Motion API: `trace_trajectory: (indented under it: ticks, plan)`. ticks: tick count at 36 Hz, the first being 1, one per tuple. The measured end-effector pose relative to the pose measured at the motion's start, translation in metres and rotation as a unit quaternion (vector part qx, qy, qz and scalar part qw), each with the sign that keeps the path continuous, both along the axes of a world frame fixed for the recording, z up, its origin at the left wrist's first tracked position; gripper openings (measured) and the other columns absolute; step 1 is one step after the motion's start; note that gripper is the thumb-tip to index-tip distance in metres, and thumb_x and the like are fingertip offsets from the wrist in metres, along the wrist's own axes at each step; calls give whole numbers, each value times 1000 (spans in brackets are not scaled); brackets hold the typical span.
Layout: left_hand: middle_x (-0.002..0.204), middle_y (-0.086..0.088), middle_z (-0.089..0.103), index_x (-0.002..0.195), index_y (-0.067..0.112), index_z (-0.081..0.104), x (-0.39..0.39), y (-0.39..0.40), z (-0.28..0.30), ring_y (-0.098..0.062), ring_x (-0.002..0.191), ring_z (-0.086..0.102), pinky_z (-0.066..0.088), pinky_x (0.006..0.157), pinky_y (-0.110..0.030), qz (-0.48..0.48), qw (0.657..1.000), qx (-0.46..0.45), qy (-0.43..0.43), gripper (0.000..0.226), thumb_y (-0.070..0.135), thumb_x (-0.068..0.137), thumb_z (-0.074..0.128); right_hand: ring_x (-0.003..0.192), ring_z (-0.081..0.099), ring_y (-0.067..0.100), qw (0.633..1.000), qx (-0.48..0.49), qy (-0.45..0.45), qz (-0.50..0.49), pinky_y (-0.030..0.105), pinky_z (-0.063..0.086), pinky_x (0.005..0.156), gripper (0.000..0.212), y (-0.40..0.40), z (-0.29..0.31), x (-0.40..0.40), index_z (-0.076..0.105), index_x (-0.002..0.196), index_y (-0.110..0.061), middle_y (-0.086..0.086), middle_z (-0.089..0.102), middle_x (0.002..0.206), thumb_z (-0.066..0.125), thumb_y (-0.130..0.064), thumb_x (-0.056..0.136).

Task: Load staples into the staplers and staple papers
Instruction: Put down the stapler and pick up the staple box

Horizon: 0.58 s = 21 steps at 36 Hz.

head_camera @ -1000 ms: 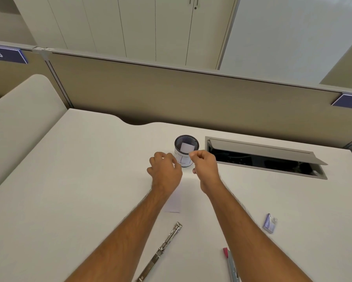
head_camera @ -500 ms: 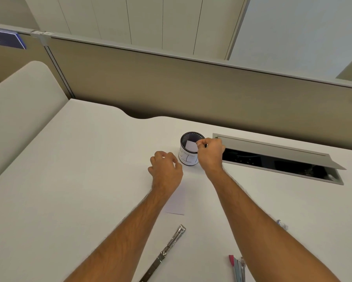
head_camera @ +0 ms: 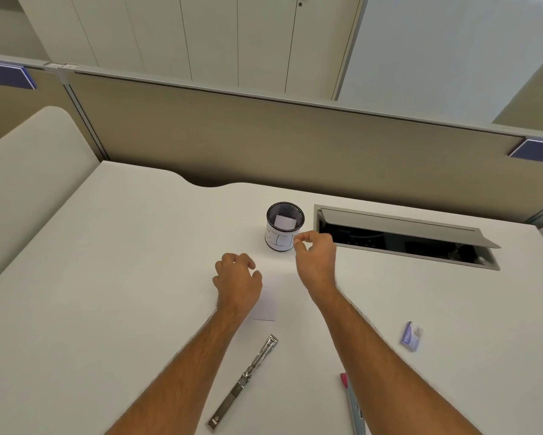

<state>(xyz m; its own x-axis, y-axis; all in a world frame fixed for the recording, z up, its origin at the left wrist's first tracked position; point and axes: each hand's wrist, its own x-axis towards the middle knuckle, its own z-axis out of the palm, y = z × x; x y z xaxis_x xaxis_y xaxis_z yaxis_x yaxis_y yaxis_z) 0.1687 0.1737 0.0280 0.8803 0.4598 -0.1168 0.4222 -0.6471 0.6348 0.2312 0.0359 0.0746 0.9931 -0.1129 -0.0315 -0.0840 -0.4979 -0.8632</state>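
Observation:
My left hand (head_camera: 237, 282) rests knuckles up, fingers curled, on the far end of a small white paper (head_camera: 267, 304) lying flat on the desk; its underside is hidden. My right hand (head_camera: 315, 255) hovers just right of a black mesh cup (head_camera: 285, 226), thumb and forefinger pinched with nothing visible between them. White paper slips sit inside the cup. An unfolded metal stapler (head_camera: 245, 375) lies diagonally between my forearms. A second stapler (head_camera: 351, 403), grey with a pink tip, lies under my right forearm. A small purple staple box (head_camera: 411, 336) sits to the right.
The white desk (head_camera: 122, 277) ends at a beige partition (head_camera: 263, 142) behind the cup. An open cable hatch (head_camera: 405, 243) with a raised lid lies right of the cup. A padded beige panel (head_camera: 28, 171) borders the left side.
My right hand has drawn back from the cup's rim to a spot low on its right side. My left hand stays on the paper. The camera has shifted slightly.

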Motion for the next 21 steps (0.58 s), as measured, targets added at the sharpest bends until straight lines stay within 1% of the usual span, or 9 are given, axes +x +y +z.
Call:
trace_trajectory:
  ticks: [3,7,10,13,17,19,20,21]
  plan:
    - [128,-7,52,102,17,65,-15,-5,-5,-27,122,43,39,97,-42,-3,1000,0,7,10,20,93,62,119,57,27,1000,-4,0,7,41,53,96,13,-6,-5,-21,74,96,-17,8,65,117,61,-17,98]
    - [128,-6,52,102,18,65,-30,-20,-2,-27,122,44,39,97,-41,-23,1000,3,5,10,21,94,61,116,56,25,1000,-6,14,-2,36,53,90,12,-22,-10,-45,70,92,-23,3,59,115,61,-17,98]
    - [128,-5,51,102,18,65,-40,-36,1,-25,121,44,39,97,-41,-44,999,6,1,10,21,94,60,116,56,23,999,-15,30,-16,28,48,84,13,-36,-13,-59,67,90,-26,4,60,117,62,-17,98]
    - [128,-4,52,103,18,65,-49,-54,5,-24,122,44,39,97,-40,-65,998,6,-7,11,20,94,59,115,59,21,998,-22,47,-36,24,46,81,12,-53,-17,-70,66,91,-25,4,63,118,63,-17,98]
    - [129,-3,52,106,18,65,-59,-79,6,-22,121,44,40,97,-39,-92,996,10,-16,13,22,95,59,105,62,17,997,-27,59,-52,20,45,78,12,-85,-24,-86,66,90,-25,3,66,114,63,-15,98]
    - [128,-3,53,106,18,65,-64,-95,7,-22,120,45,40,96,-38,-108,994,8,-21,13,22,95,59,97,64,14,996,-30,63,-61,14,43,66,12,-107,-29,-93,69,90,-21,2,68,108,63,-13,96]
    - [128,-3,53,106,18,65,-65,-102,7,-22,119,45,40,96,-38,-115,993,4,-23,13,23,95,59,91,65,12,995,-33,67,-66,12,42,62,11,-118,-32,-96,71,91,-18,2,69,106,63,-12,95]
    - [128,-3,53,106,17,65,-67,-110,6,-22,119,45,40,96,-38,-122,992,-2,-24,13,23,95,59,88,65,11,994,-36,72,-71,13,42,60,10,-128,-34,-99,72,93,-16,3,70,106,63,-12,95]
